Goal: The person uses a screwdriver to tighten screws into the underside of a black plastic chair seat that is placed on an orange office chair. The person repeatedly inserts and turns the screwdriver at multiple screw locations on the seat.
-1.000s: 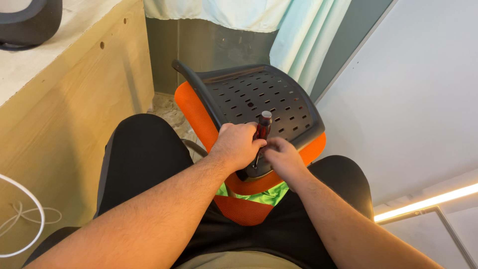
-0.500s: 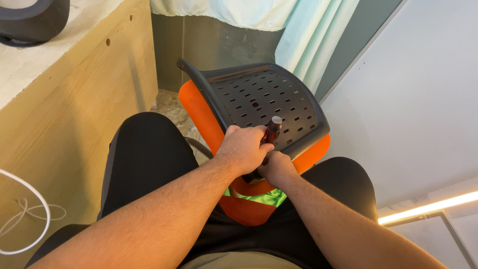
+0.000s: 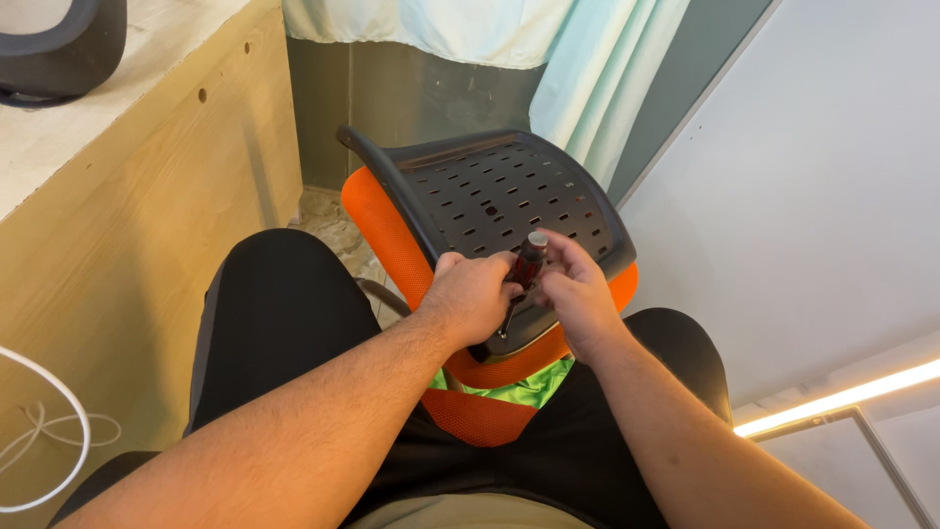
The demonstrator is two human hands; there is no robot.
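A black perforated plastic chair panel [image 3: 490, 196] lies over an orange mesh cushion [image 3: 387, 235] between my knees. My left hand [image 3: 475, 294] is closed around the lower part of a dark red and black screwdriver [image 3: 527, 260], whose tip points down at the panel's near edge. My right hand [image 3: 573, 289] holds the screwdriver's handle from the right, fingers at its grey top cap. Green plastic wrap [image 3: 509, 392] shows under the cushion near my lap.
A light wooden bench [image 3: 127, 225] stands at the left with a dark curved part [image 3: 59, 49] on top and a white cable [image 3: 49, 431] hanging down its side. Pale green curtains [image 3: 587, 69] hang behind. A white panel [image 3: 813, 196] fills the right.
My right hand has shifted from low beside the screwdriver up to its handle top. The view has drifted slightly; the chair panel stays in place.
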